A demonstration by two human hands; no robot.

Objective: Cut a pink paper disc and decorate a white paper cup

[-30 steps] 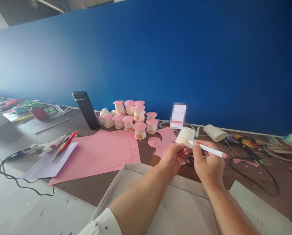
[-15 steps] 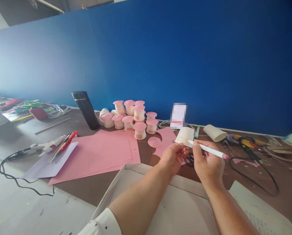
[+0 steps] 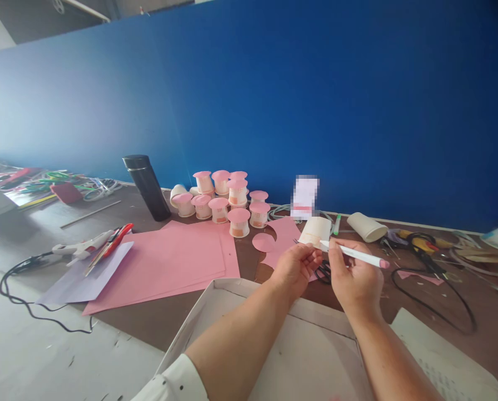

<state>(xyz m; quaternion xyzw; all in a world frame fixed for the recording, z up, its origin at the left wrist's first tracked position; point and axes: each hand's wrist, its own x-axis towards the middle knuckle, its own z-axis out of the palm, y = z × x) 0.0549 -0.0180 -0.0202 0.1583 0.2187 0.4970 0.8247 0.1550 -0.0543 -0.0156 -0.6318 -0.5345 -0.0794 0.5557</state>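
Observation:
My left hand (image 3: pixel 296 270) pinches the rim of an upside-down white paper cup (image 3: pixel 316 228), tilted slightly above the table. In my right hand (image 3: pixel 355 275) is a white marker pen (image 3: pixel 363 257) with a pink end; its tip touches the cup's side near the rim, where faint orange marks show. Behind and left stand several paper cups topped with pink paper discs (image 3: pixel 238 216), some stacked in two layers. A loose pink paper circle (image 3: pixel 264 242) lies beside a cut pink sheet (image 3: pixel 284 234), left of the cup.
Pink sheets (image 3: pixel 182 256) lie at left, with a glue gun (image 3: pixel 82 248) and red-handled cutter (image 3: pixel 114 242) nearby. A black flask (image 3: pixel 147 189) stands behind. A shallow white box (image 3: pixel 315 356) is under my forearms. Right are a lying paper cup (image 3: pixel 366 227), green marker (image 3: pixel 336 224) and black cable (image 3: pixel 436 306).
Both hands hold nearly the same position. The orange marking on the cup's side looks a little different around the pen tip; everything else stays put.

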